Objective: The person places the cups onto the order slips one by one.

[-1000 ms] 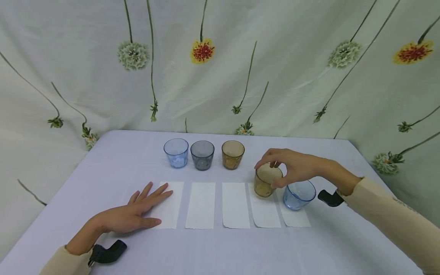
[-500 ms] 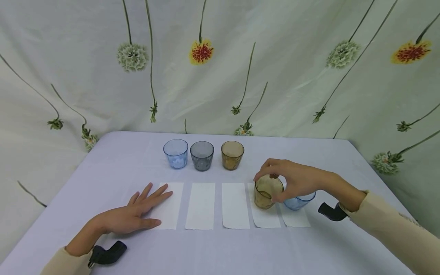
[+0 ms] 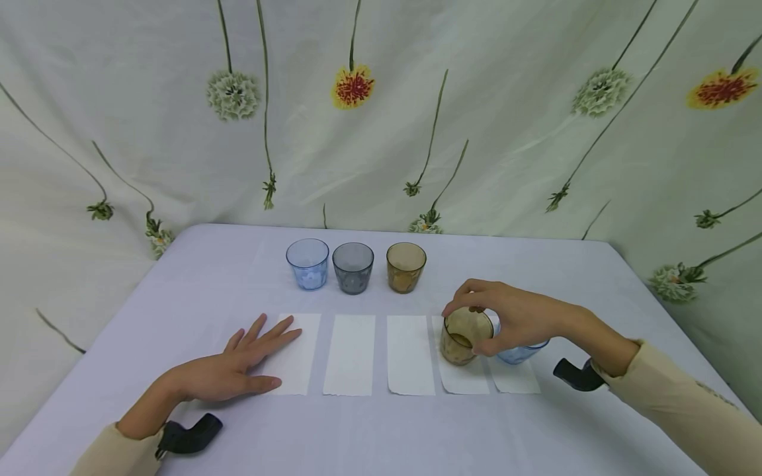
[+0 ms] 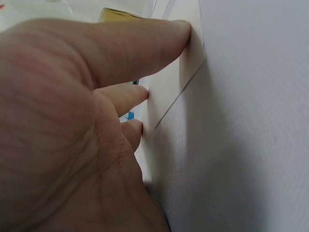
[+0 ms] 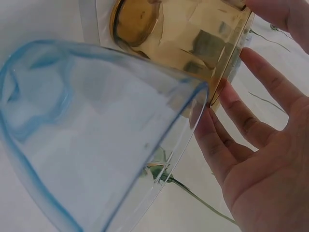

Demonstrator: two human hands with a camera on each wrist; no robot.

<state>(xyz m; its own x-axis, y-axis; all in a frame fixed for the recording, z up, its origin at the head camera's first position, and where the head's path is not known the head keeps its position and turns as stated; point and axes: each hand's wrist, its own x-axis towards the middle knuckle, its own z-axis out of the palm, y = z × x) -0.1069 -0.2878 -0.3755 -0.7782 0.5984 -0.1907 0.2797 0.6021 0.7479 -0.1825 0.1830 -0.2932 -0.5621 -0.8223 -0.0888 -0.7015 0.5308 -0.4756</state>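
Observation:
My right hand [image 3: 514, 314] holds an amber glass [image 3: 460, 347] by its rim, thumb on the near side and fingers on the far side. The glass stands upright over the fourth white paper strip [image 3: 467, 382] from the left. Just right of it, partly hidden behind the hand, is a light blue glass [image 3: 516, 356] on the rightmost strip [image 3: 518, 380]; the right wrist view shows this blue glass [image 5: 96, 121] large and close beside the amber one. With fingers spread, my left hand [image 3: 229, 370] rests on the leftmost strip [image 3: 300, 357].
At the back of the white-covered table [image 3: 369, 436] stand a blue glass [image 3: 308, 266], a grey glass [image 3: 354, 270] and an amber glass [image 3: 406, 269]. Two more paper strips lie between the hands, one of them a middle strip [image 3: 411, 357]. A flower-printed cloth [image 3: 500, 132] hangs behind.
My right hand has brought the amber glass toward me, lower onto the fourth strip, and now covers more of the blue glass beside it. The left hand has stayed in place.

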